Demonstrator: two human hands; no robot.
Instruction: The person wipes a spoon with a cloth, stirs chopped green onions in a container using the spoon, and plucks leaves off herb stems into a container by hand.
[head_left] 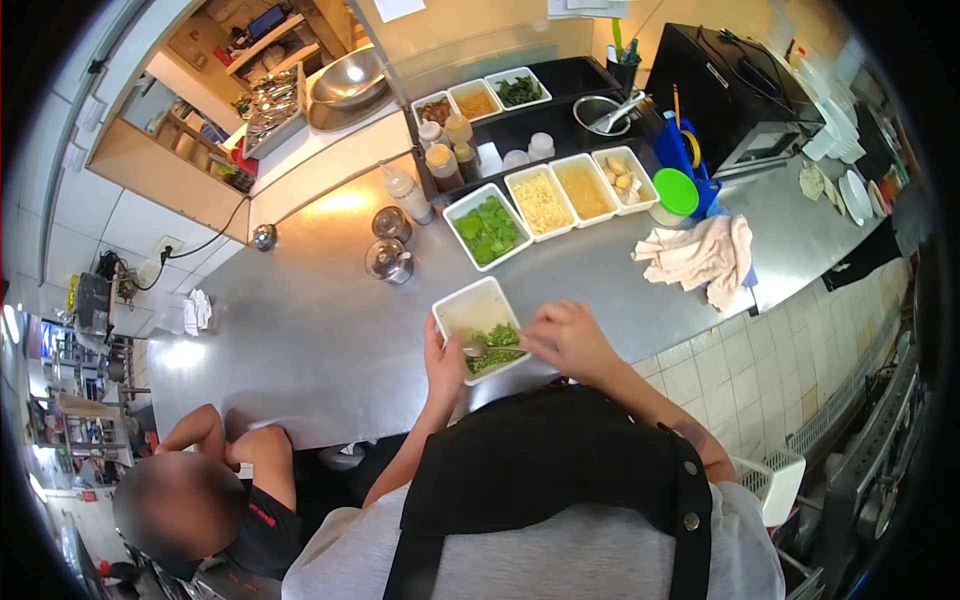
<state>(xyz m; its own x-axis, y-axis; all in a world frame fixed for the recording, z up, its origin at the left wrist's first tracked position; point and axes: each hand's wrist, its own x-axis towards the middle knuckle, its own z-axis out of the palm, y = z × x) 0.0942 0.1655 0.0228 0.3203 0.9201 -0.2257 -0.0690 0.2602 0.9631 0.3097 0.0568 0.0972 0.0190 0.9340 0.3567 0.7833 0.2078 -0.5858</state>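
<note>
A white rectangular tub point(468, 308) is tilted toward me near the counter's front edge, with chopped green herbs point(497, 340) gathered at its near end. My left hand point(444, 358) is wrapped around the tub's left side. In my right hand point(568, 338) the fingers pinch the handle of a metal spoon point(476, 349), whose bowl rests among the herbs inside the tub. Beyond the tub stands a white container of green leaves point(488, 228), and beside it one of chopped pale garlic or similar point(540, 203).
Squeeze bottles point(407, 194) and two glass jars point(389, 260) stand at the back left. A pink cloth point(697, 254) and a green-lidded tub point(675, 193) lie to the right, before a microwave point(728, 100). Another person point(262, 470) leans on the counter at the lower left.
</note>
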